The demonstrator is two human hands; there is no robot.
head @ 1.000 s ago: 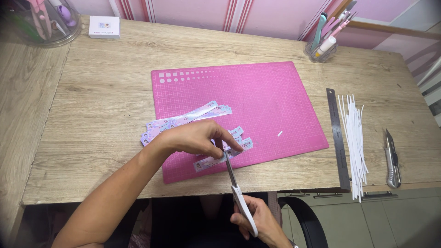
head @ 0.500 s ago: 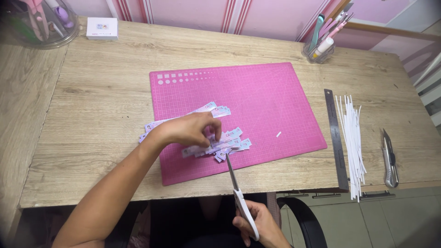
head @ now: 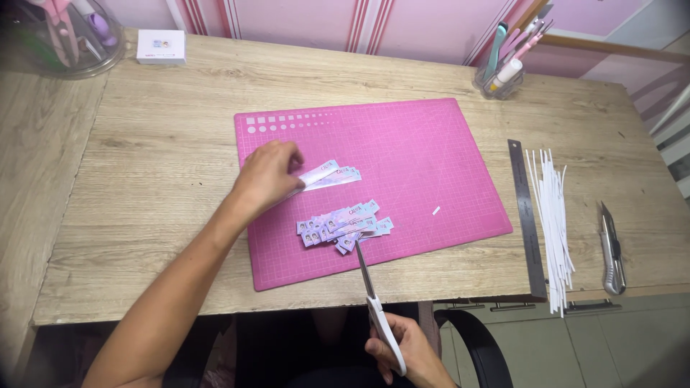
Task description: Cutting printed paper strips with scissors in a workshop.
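**Scissors resting closed while paper pieces are piling near the mat's front edge**

Scissors point(head: 374, 302) are lying with their blades together, tips pointing into a pile of cut pieces point(head: 343, 226) on the pink mat point(head: 431, 144). The right hand point(head: 406, 352) is gripping the white handles just off the table's front edge, fingers wrapped around the loops. The left hand point(head: 267, 176) is pressing down on uncut strips point(head: 332, 174) toward the mat's left side, fingers curled and closed over their near end.

Several things are looking risky. The pile is sitting loose and close to the mat's front edge, so a sweep of the blades or a wrist could be scattering pieces onto the table point(head: 144, 179) or off its front edge. The scissor tips are touching the pile, and a careless opening could be nicking finished pieces. The strips are being held only at one end, so they could be fanning apart or sliding crooked when lifted, giving uneven cuts. The left fingers are lying near the cutting line, and a hurried snip could be catching them.

Along the table's right edge, a steel ruler point(head: 526, 215), white strips point(head: 553, 215) and a utility knife point(head: 611, 248) are lying; an elbow moving that way could be knocking them off. I cannot tell whether the knife's blade is retracted.
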